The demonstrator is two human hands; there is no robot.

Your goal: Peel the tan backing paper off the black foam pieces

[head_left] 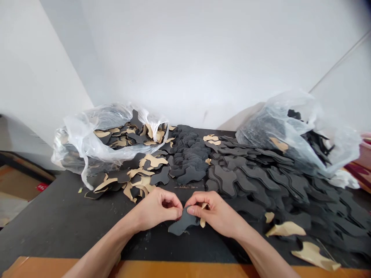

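Observation:
Between my two hands, low over the black tabletop, is a dark grey foam pad (183,224) with a curved, lobed outline. My left hand (160,208) is closed, thumb and forefinger pinching at the pad's top edge. My right hand (213,212) grips the same pad between thumb and fingers. A curled strip of tan backing paper (203,216) sticks out from under the right hand's fingers. Just beyond the hands, a long row of overlapping dark pads (191,173) runs toward the wall. Whether the left fingertips hold the pad itself or its backing is too small to tell.
At the left, an open clear plastic bag (98,154) holds dark and tan pieces, some spilling out in a loose pile (142,173). Stacked dark pads (255,185) spread across the right. Another plastic bag (278,119) stands behind them. Peeled tan papers (314,255) lie front right.

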